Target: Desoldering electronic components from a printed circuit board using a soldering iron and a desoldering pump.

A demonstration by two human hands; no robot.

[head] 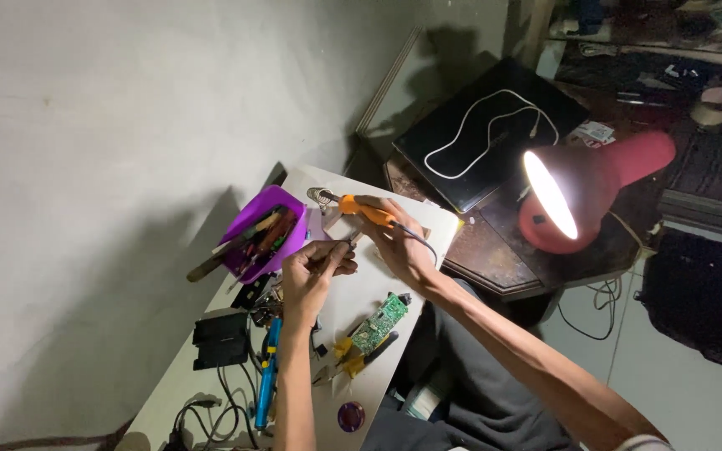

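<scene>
Your one head-worn camera looks steeply down and slightly forward at the white counter (353, 292), close enough to fill mid-frame, with the wall at left and the lit lamp (582, 196) at right.

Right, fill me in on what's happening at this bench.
A person sits at a white table under a lit red lamp. Their right hand holds an orange-handled soldering iron, tip toward a purple tool tub. Their left hand pinches something small. A green circuit board and yellow-handled pliers lie nearby.
</scene>
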